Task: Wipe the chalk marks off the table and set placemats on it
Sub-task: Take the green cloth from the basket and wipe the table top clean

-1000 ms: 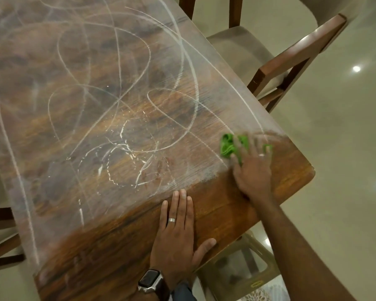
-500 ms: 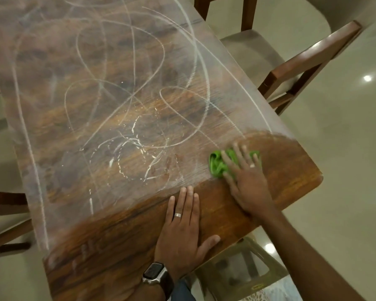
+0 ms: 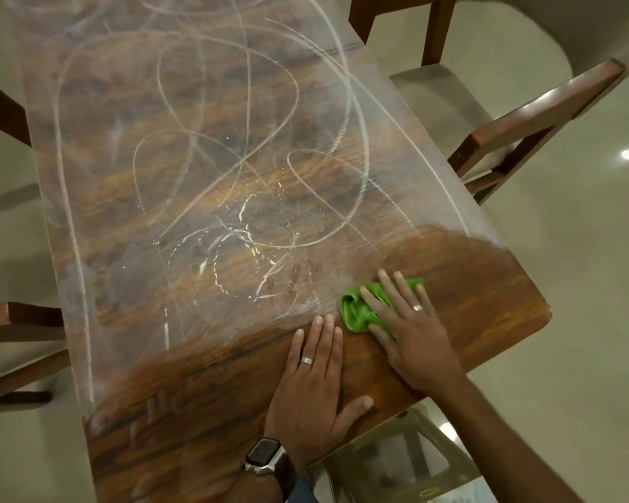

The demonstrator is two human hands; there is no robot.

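Observation:
The dark wooden table (image 3: 487, 285) carries white chalk marks (image 3: 233, 168), loops and scribbles over most of its top. A strip along the near edge shows bare wood. My right hand (image 3: 407, 328) presses a crumpled green cloth (image 3: 360, 310) flat on the table with spread, straight fingers, near the near right corner. My left hand (image 3: 313, 386) rests flat on the wiped wood just left of the cloth, fingers straight, a ring on one finger and a watch on the wrist. No placemats are in view.
A wooden chair with a pale seat (image 3: 505, 114) stands at the table's right side. Chair parts (image 3: 11, 328) show at the left. A plastic stool (image 3: 396, 462) stands below the near edge. The floor is glossy tile.
My right hand has slid the green cloth leftward along the table toward my left hand, leaving bare wood near the right corner. My left hand has stayed put.

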